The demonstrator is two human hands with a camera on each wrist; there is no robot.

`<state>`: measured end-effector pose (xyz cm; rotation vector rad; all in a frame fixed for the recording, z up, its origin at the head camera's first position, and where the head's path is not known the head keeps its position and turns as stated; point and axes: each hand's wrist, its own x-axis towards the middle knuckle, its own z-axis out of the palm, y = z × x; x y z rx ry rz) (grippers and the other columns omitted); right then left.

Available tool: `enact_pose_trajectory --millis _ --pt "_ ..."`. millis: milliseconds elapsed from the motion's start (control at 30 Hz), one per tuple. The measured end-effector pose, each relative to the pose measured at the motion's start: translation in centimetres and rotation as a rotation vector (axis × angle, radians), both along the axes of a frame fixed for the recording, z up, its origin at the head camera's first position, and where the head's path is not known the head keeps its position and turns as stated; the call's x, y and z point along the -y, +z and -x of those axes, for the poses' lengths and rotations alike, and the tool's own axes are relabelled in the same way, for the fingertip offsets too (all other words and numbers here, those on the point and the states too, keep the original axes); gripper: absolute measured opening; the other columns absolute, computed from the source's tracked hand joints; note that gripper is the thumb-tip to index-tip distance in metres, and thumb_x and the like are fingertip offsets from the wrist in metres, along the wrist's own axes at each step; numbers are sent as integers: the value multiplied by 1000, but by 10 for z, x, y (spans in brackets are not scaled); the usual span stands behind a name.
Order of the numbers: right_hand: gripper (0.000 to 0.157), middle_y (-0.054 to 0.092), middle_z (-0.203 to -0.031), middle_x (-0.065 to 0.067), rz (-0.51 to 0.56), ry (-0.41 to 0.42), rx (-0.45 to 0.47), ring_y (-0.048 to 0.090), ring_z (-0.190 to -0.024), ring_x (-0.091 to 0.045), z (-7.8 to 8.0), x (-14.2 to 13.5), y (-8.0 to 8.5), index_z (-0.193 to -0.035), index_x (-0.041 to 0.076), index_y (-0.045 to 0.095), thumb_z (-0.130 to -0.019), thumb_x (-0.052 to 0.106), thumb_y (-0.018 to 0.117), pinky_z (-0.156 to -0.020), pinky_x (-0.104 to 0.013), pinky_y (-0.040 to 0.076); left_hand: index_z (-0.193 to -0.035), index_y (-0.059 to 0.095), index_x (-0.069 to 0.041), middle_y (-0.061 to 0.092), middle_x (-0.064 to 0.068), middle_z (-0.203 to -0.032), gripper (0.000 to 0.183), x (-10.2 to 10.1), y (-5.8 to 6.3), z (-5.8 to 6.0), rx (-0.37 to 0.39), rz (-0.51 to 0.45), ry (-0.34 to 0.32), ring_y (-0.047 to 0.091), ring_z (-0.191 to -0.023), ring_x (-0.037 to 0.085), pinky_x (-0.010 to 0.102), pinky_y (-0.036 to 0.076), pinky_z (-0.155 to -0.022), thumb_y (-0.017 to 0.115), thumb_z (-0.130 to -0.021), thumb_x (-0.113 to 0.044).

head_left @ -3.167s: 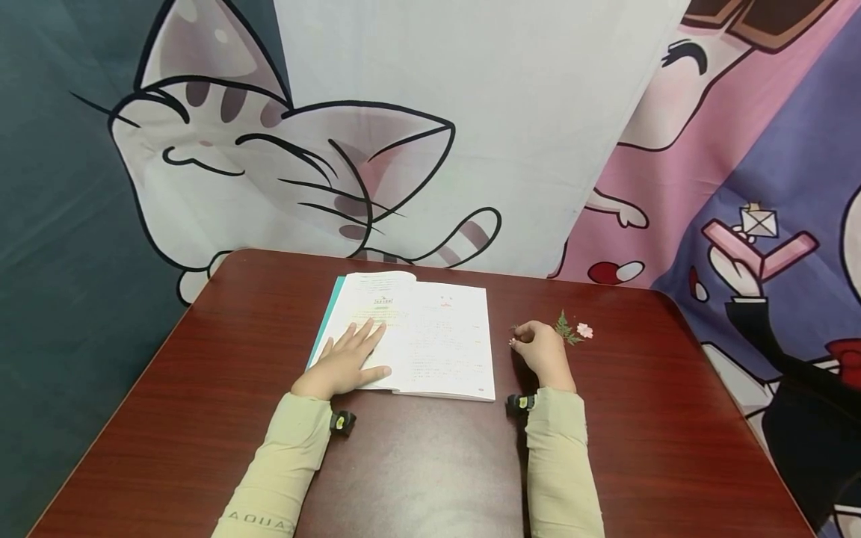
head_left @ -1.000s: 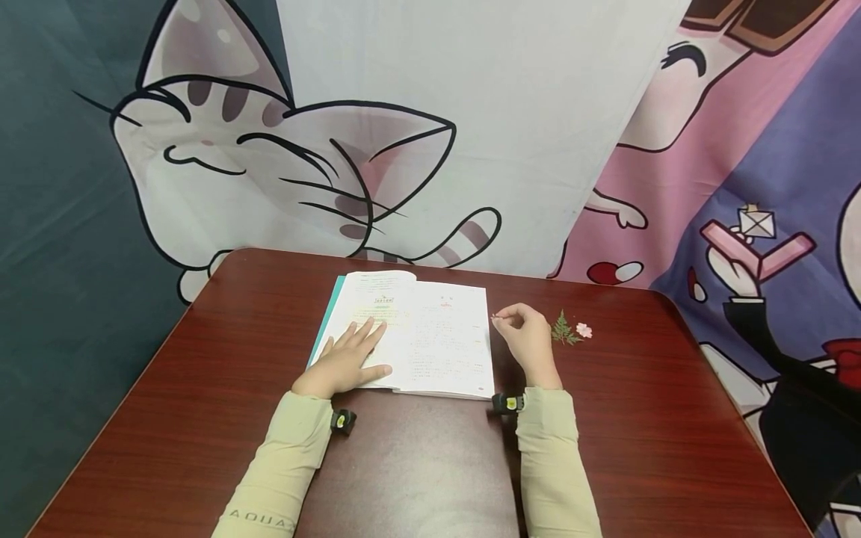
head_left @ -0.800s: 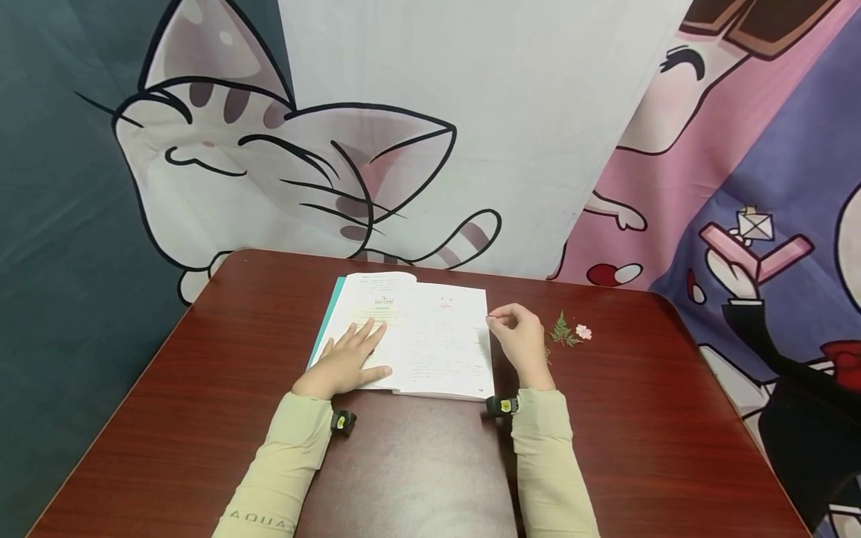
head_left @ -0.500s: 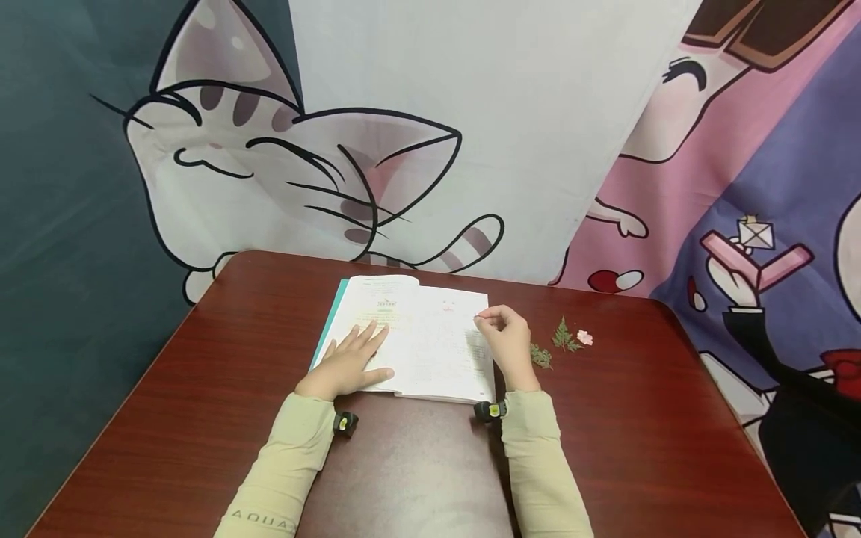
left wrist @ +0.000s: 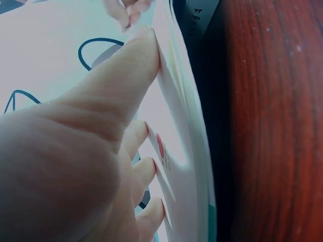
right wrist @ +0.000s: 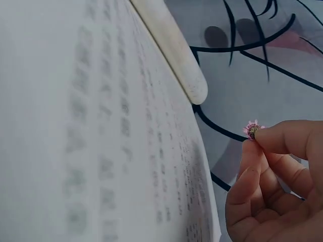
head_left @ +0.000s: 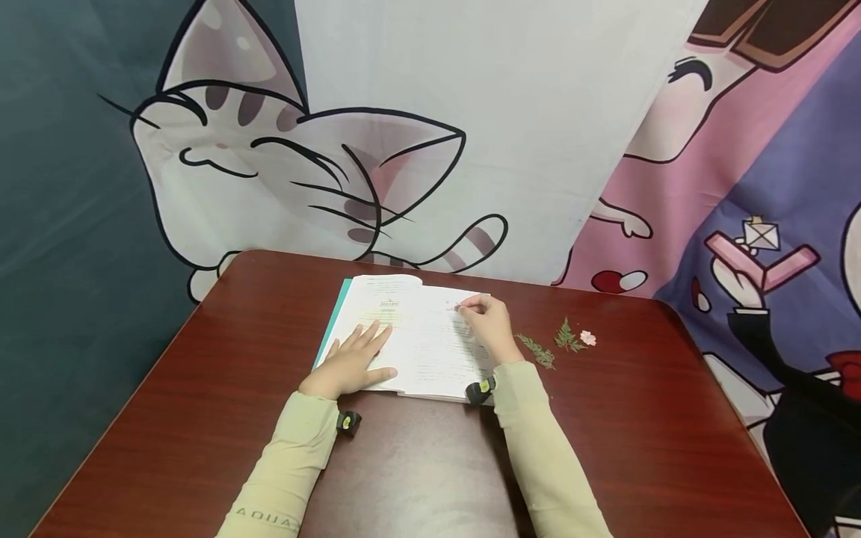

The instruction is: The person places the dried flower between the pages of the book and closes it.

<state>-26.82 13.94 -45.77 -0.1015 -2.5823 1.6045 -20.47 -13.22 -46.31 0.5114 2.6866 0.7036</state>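
An open book (head_left: 437,351) with a teal cover edge lies on the table. My left hand (head_left: 353,364) rests on its left page, fingers spread and straight; the left wrist view shows the thumb (left wrist: 121,75) along the page. Over the upper part of the right page is my right hand (head_left: 489,326). Between its thumb and forefinger it pinches a small pink flower (right wrist: 253,129), clear in the right wrist view. Right of the book lie a fern-like green leaf (head_left: 537,351), a second leaf (head_left: 568,336) and a pale pink flower (head_left: 588,338).
The brown wooden table (head_left: 202,418) extends on all sides of the book. Behind its far edge hangs a cloth backdrop (head_left: 403,67) with cartoon figures. Black cameras (head_left: 348,424) sit on both wrists.
My right hand has moved left from beside the book to above its right page with the small flower, uncovering a leaf on the table. The left hand stays on the page.
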Motion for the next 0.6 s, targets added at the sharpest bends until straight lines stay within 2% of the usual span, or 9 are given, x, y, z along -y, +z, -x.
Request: enact_pose_trajectory --millis 233,367,600 --pt "7 69 -83 -8 0 56 32 55 -63 -15 16 9 -3 -91 5 74 -94 9 68 -54 -23 43 -164 20 -15 11 14 -170 83 1 1 0 -1 2 2 5 -154 44 72 5 -115 60 -100 -49" --pt "8 69 -84 -7 12 79 95 58 -65 -16 26 16 -8 -92 6 73 -95 10 67 -56 -24 46 -164 20 -15 11 14 -170 83 1 1 -1 -1 0 2 5 -154 44 72 4 -115 60 -100 -49" --pt "9 65 -84 -5 -62 60 158 57 -67 -14 39 25 -19 -90 8 73 -95 13 68 -60 -26 46 -164 20 -16 10 13 -170 83 0 -2 0 -6 4 -3 4 -154 44 72 3 -116 60 -99 -51"
